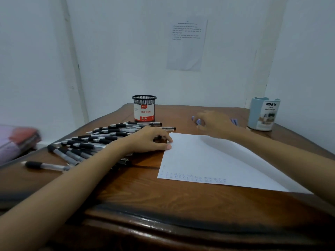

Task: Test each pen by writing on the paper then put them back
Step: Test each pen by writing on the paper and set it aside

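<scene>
Pens (101, 136) heaped on counter (163, 205) left of paper (208, 160); L hand (150, 140) loosely curled, tips on paper corner; R hand (215, 124) blurred, can't tell grip.

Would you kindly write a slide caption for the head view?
Left hand rests on the paper beside black pens; right hand reaches beyond.

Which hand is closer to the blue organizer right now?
Right. The right hand is far across the table, just left of the blue organizer. The left hand rests farther left, on a corner of the paper beside the pens.
</scene>
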Demonstrator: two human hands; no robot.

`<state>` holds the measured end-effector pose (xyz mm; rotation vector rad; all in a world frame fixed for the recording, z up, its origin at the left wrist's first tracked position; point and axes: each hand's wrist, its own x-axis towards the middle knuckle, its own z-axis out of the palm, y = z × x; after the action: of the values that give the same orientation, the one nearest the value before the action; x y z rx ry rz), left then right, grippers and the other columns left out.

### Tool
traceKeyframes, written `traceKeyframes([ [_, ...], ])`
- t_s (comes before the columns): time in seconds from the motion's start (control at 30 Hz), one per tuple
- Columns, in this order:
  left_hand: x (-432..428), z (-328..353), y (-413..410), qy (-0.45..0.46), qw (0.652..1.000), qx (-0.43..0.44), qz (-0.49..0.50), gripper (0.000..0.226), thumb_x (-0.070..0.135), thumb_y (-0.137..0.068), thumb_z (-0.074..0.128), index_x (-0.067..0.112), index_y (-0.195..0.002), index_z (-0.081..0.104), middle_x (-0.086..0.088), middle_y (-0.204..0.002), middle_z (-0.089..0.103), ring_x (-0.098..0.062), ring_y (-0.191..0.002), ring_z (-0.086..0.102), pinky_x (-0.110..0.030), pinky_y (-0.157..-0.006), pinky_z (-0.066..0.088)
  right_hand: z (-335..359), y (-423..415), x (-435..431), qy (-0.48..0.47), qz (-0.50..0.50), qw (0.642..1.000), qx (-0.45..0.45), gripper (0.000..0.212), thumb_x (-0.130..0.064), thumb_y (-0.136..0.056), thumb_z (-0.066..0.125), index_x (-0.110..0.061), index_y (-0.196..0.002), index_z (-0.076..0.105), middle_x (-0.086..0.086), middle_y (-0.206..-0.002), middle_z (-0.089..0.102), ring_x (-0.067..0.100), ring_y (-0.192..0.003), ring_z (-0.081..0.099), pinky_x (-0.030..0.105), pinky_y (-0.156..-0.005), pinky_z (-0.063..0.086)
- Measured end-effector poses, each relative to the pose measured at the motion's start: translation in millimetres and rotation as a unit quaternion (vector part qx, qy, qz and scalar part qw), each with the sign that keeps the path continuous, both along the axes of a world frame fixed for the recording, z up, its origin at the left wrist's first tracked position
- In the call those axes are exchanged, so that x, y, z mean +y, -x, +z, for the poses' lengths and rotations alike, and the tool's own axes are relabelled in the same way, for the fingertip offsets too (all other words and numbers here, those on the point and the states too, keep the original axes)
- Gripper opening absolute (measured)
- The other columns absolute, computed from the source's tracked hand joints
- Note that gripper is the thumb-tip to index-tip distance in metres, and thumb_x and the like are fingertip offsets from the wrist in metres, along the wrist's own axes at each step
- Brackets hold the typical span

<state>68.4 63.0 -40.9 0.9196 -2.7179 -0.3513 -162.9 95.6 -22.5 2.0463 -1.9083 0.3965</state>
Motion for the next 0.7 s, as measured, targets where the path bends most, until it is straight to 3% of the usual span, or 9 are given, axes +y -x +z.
traceKeyframes([
  [0.07,1.3,0.8,-0.1,-0.001,1.0,0.0,0.0,0.033,0.034,-0.091,0.054,0.021,-0.121,0.059,0.003,-0.128,0.054,-0.006,-0.115,0.046,-0.004,-0.082,0.033,-5.7,-17.0,-22.8,-0.044,0.025,0.998,-0.026,0.042,-0.021,-0.092,0.049,-0.022,-0.135,0.045,0.009,-0.126,0.048,0.026,-0.12,0.044,0.034,-0.089,0.038],
  [0.13,1.2,1.5,-0.1,0.001,1.0,0.001,0.001,0.033,0.035,-0.091,0.054,0.022,-0.12,0.059,0.003,-0.127,0.054,-0.007,-0.116,0.047,-0.006,-0.083,0.033,-12.8,-30.6,-41.3,-0.061,0.037,0.996,-0.049,0.048,-0.024,-0.094,0.049,-0.025,-0.14,0.037,0.012,-0.129,0.043,0.028,-0.125,0.037,0.037,-0.098,0.034],
  [0.27,0.8,2.3,-2.5,0.016,1.0,-0.009,-0.001,0.034,0.034,-0.091,0.054,0.019,-0.121,0.059,0.002,-0.126,0.055,-0.008,-0.114,0.048,-0.012,-0.088,0.036,-30.0,-41.9,-61.7,-0.061,0.05,0.995,-0.059,0.039,-0.03,-0.096,0.045,-0.027,-0.135,0.047,0.012,-0.124,0.043,0.027,-0.122,0.034,0.038,-0.1,0.031],
  [0.4,5.7,6.6,-3.1,0.057,0.997,-0.054,-0.009,0.032,0.031,-0.092,0.054,0.019,-0.121,0.06,0.001,-0.127,0.055,-0.012,-0.116,0.049,-0.025,-0.098,0.038,-38.5,-34.9,-68.3,-0.026,0.094,0.98,-0.171,0.022,-0.026,-0.09,0.059,-0.015,-0.109,0.065,0.01,-0.108,0.062,0.021,-0.102,0.053,0.034,-0.087,0.044],
  [0.47,12.5,10.4,-3.1,0.093,0.993,-0.064,-0.014,0.03,0.027,-0.091,0.055,0.018,-0.119,0.061,0.001,-0.131,0.053,-0.014,-0.12,0.047,-0.028,-0.103,0.034,-38.0,-33.1,-65.0,-0.039,0.12,0.955,-0.27,0.02,-0.021,-0.087,0.065,-0.01,-0.103,0.066,0.007,-0.098,0.065,0.014,-0.086,0.056,0.019,-0.072,0.045],
  [0.53,26.2,16.0,-4.7,0.115,0.991,-0.066,-0.014,0.031,0.024,-0.091,0.054,0.02,-0.121,0.06,0.004,-0.136,0.049,-0.012,-0.124,0.043,-0.02,-0.103,0.027,-35.3,-33.6,-58.9,-0.024,0.146,0.913,-0.381,0.021,-0.014,-0.087,0.065,-0.004,-0.105,0.065,0.005,-0.091,0.063,0.013,-0.08,0.055,0.009,-0.063,0.042],
  [0.6,47.6,17.3,-11.7,0.104,0.991,-0.082,-0.018,0.033,0.026,-0.093,0.05,0.023,-0.125,0.057,0.008,-0.138,0.047,-0.007,-0.127,0.04,-0.015,-0.102,0.024,-31.0,-34.2,-54.7,0.012,0.153,0.859,-0.488,0.02,-0.013,-0.088,0.063,-0.003,-0.105,0.065,0.004,-0.085,0.06,0.009,-0.071,0.053,0.01,-0.059,0.042],
  [0.7,87.0,7.7,-35.4,0.085,0.993,-0.073,-0.036,0.035,0.033,-0.095,0.046,0.028,-0.129,0.053,0.015,-0.136,0.047,0.004,-0.123,0.04,-0.01,-0.104,0.026,-19.3,-34.9,-52.0,0.05,0.099,0.774,-0.623,0.007,-0.024,-0.091,0.059,-0.017,-0.091,0.059,0.001,-0.087,0.062,0.007,-0.061,0.05,0.016,-0.049,0.041],
])
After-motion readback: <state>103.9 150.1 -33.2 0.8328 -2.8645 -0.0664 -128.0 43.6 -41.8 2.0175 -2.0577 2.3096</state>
